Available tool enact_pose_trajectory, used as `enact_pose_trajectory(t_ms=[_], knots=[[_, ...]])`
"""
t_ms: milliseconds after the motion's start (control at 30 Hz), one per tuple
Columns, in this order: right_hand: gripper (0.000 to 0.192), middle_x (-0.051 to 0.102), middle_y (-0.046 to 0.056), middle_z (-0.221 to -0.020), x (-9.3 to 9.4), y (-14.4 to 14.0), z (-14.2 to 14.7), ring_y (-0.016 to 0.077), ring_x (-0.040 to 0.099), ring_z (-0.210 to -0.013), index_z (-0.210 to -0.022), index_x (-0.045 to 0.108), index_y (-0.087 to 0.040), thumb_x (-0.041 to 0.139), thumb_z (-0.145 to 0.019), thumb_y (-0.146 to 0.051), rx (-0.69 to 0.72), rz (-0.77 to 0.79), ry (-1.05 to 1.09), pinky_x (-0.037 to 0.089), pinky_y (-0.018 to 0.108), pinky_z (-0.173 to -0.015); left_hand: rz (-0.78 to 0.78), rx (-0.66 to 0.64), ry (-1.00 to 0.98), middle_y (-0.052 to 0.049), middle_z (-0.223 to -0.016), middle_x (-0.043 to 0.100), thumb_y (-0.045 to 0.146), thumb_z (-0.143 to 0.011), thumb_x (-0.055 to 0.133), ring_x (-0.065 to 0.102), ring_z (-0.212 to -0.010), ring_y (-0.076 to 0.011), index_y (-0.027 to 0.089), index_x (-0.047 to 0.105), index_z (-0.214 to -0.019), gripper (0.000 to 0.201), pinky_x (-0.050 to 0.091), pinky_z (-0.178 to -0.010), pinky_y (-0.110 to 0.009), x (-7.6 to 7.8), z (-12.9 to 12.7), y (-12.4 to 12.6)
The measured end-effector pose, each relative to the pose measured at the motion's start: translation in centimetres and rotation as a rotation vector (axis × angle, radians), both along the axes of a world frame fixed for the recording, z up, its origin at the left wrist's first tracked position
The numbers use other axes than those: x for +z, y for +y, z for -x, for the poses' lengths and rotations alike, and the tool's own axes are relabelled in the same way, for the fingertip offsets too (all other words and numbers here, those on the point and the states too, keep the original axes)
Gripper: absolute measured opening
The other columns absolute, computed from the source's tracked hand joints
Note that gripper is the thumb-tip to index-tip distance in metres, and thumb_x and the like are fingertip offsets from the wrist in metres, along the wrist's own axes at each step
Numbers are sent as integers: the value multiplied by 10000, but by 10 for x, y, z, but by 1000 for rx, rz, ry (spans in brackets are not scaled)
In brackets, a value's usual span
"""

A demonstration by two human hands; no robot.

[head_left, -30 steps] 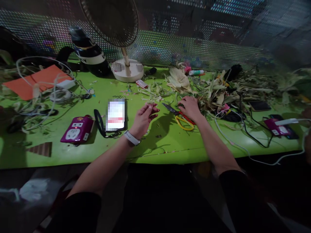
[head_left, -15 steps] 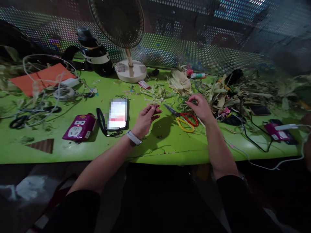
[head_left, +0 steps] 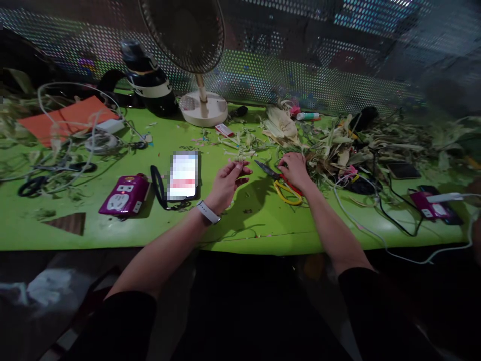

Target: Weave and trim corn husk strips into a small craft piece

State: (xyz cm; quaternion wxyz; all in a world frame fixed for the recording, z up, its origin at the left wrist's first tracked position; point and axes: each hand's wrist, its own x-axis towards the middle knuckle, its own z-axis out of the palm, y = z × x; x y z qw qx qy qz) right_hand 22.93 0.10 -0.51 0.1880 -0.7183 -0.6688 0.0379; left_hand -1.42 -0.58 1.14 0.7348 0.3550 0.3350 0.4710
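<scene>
From the head camera, the left hand (head_left: 228,181) is lifted a little over the middle of the green desk (head_left: 255,225), pinching a thin bit of husk (head_left: 238,164). The right hand (head_left: 295,170) lies open on the scissors (head_left: 282,184), just beside the husk pile (head_left: 338,148) toward the back edge. A phone (head_left: 183,176) lies near the left hand.

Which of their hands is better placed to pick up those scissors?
Probably the right. The right hand lies on the red and yellow handles of the scissors, beside the husk pile. The left hand is raised apart from them, fingers pinched around a small scrap too small to identify.
</scene>
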Motion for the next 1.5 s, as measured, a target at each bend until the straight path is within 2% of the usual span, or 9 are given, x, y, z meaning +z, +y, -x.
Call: enact_pose_trajectory(t_ms=[333,500,700,767,900,967,1100,1333,1500], knots=[[321,674,40,-979,41,-23,-25,176,629,-882,-830,582,-229,701,-758,-520,95,-361,758,513,358,-842,4,1,15,0,-770,660,310,-865,671,629,-770,-93,180,681,-865,130,500,-728,-227,2,-1,-1],[361,642,21,-809,45,-27,-12,177,653,-772,-866,535,-241,599,-830,-595,9,-505,687,544,356,-743,-8,1,36,-11,-788,663,326,-855,684,635,-779,-103,184,682,-866,141,503,-730,-241,0,-1,-1],[323,571,22,-775,64,-37,-13,183,635,-692,-881,510,-245,567,-878,-562,-150,-1050,561,529,356,-681,-2,2,11,-3,-771,655,315,-859,682,625,-758,-92,180,684,-864,135,494,-716,-220,0,-1,-1],[301,574,-1,-716,65,-40,-13,167,603,-624,-884,543,-247,571,-879,-547,-88,-859,529,506,336,-633,2,0,12,-3,-773,657,306,-863,676,624,-757,-91,179,687,-869,128,496,-719,-219,1,-1,-1],[291,597,-5,-597,58,-42,-11,170,565,-573,-777,645,-225,601,-856,-501,21,-132,191,436,313,-594,9,7,23,-2,-774,654,309,-860,684,628,-756,-91,174,685,-874,135,496,-721,-223,3,-1,-2],[236,628,17,-611,54,-42,-10,194,579,-606,-747,677,-222,629,-836,-435,-17,42,4,409,315,-601,5,12,21,-3,-778,654,311,-863,682,630,-760,-90,173,684,-878,138,495,-726,-224,4,-1,-2],[131,691,59,-738,52,-43,-14,236,609,-719,-779,718,-245,631,-825,-331,-84,108,-233,387,321,-623,-4,9,12,-6,-788,660,313,-875,668,632,-760,-93,177,693,-881,139,494,-738,-241,3,-1,-2],[236,694,90,-908,40,-35,-27,261,608,-876,-1005,730,-216,682,-805,-332,179,193,-287,406,329,-688,-9,26,14,-3,-777,655,321,-863,685,631,-761,-93,185,687,-859,135,490,-729,-234,2,0,0],[138,682,88,-862,32,-28,-32,257,607,-865,-845,731,-216,593,-840,-224,158,208,-264,428,353,-732,-11,12,10,-9,-776,660,338,-848,698,629,-772,-96,186,688,-865,153,493,-723,-221,0,-1,1]])
